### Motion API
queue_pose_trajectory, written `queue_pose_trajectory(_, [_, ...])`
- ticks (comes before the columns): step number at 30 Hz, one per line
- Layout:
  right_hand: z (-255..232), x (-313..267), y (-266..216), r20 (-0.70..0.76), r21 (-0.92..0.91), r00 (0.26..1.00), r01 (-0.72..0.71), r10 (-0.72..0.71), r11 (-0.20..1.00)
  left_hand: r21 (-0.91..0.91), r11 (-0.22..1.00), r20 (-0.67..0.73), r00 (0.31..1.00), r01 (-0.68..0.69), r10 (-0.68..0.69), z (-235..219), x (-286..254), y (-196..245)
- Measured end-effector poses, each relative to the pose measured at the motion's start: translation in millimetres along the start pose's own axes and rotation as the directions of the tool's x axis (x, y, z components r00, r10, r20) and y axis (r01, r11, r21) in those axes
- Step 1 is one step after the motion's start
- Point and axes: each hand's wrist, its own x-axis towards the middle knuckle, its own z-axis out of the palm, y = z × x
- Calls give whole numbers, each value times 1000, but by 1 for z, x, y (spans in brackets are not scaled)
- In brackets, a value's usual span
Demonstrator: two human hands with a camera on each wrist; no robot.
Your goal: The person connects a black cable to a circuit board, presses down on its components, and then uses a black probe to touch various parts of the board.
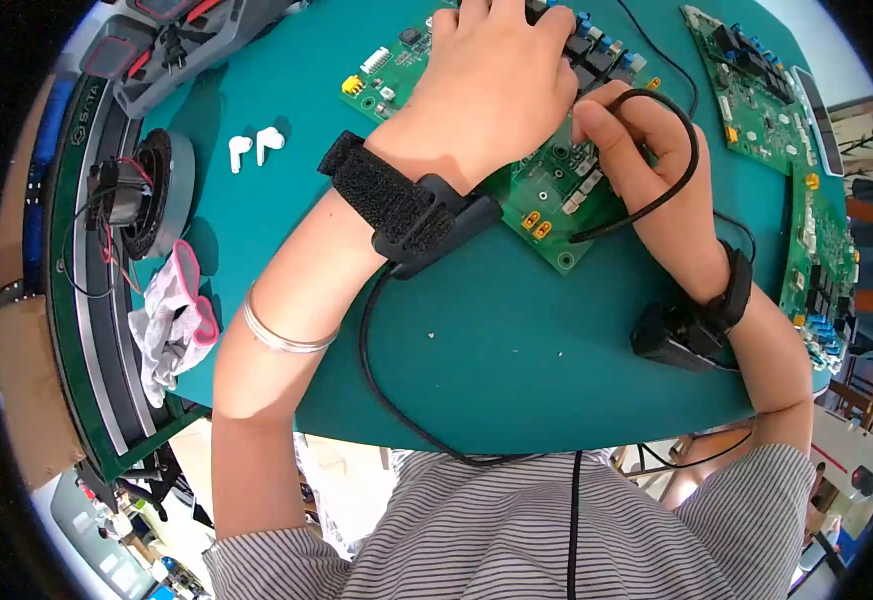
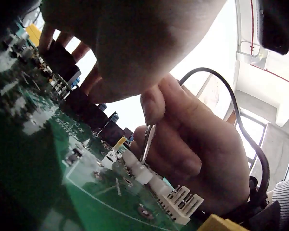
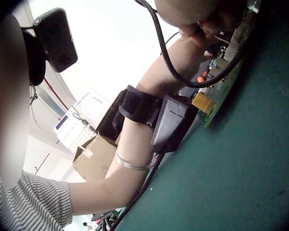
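Observation:
A green circuit board (image 1: 567,225) lies on the table. My left hand (image 1: 482,95) spans its upper part, with bent, spread fingers gripping over the black blocks (image 2: 62,60). Close beside it, my right hand (image 1: 662,170) pinches a thin metal tool (image 2: 148,139) between thumb and fingers. In the left wrist view the tool's tip is down at white connectors (image 2: 143,174) along the board; whether it touches them I cannot tell. A black cable (image 1: 695,150) loops around the right hand. In the right wrist view, fingers and dark shadow hide the tool.
More green boards (image 1: 747,100) and a white-edged device (image 1: 817,120) lie to the right. White earbuds (image 1: 241,150), a round black-and-grey part (image 1: 167,195), a pink-edged cloth (image 1: 172,320) and a grey case (image 1: 192,60) are to the left. Cables cross the table's front edge.

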Motion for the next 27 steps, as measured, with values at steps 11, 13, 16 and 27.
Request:
queue_pose_trajectory(11, [-1, 0, -3, 31, -89, 998, 64, -61, 994, -3, 1000, 33, 999, 13, -13, -1, 1, 0])
queue_pose_trajectory(13, [0, 0, -3, 17, -61, 997, 72, -71, 996, 2, 1000, 24, 1000, 5, -5, 0, 0, -1])
queue_pose_trajectory(16, [-2, 0, -2, 44, -103, 996, 81, -77, 991, -7, 1000, 31, 1000, 6, -6, -1, 0, 0])
queue_pose_trajectory(27, [-7, 0, 1, -84, 214, 990, -97, 118, 972, 10, 1000, 14, 1000, 17, -17, 1, 1, 0])
